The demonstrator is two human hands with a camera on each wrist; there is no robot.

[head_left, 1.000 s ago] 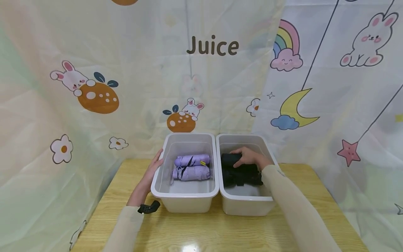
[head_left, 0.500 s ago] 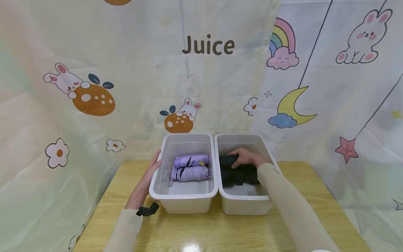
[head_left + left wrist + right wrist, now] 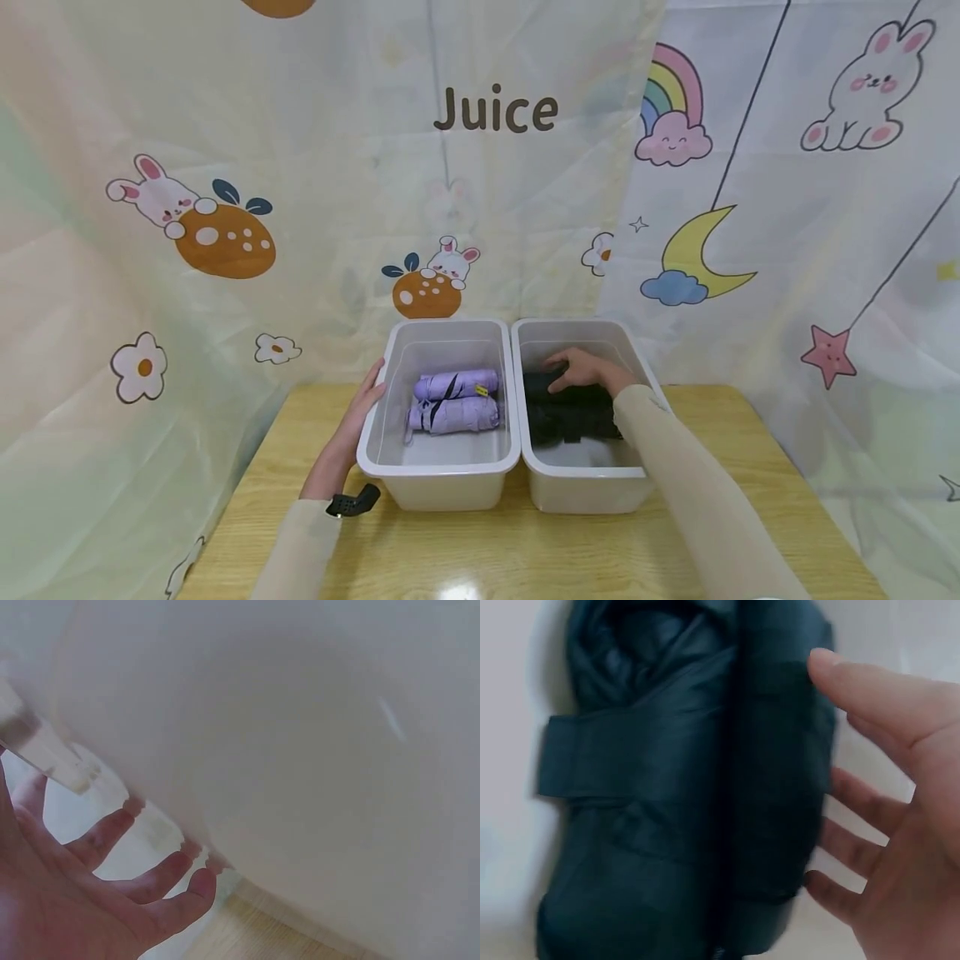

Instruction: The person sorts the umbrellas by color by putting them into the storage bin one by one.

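Inside the right bin (image 3: 581,472), two black folded umbrellas lie side by side. My right hand (image 3: 587,372) is over the far umbrella (image 3: 780,772), thumb tip at its upper edge and fingers spread along its side. The near umbrella (image 3: 641,832) has a wide strap around it. My left hand (image 3: 362,406) rests against the outer side of the left bin (image 3: 438,469), its fingertips at the wall in the left wrist view. Two purple folded umbrellas, a far one (image 3: 468,382) and a near one (image 3: 461,415), lie in that left bin.
Both bins stand next to each other on a wooden table (image 3: 420,550). Behind them hangs a printed cloth (image 3: 510,208) with cartoon rabbits and the word Juice. A black band (image 3: 352,502) circles the left wrist.
The far black umbrella sits slightly lower in the right bin, and my right fingers have loosened from it. My left hand stays at the left bin. The head view has shifted a little.
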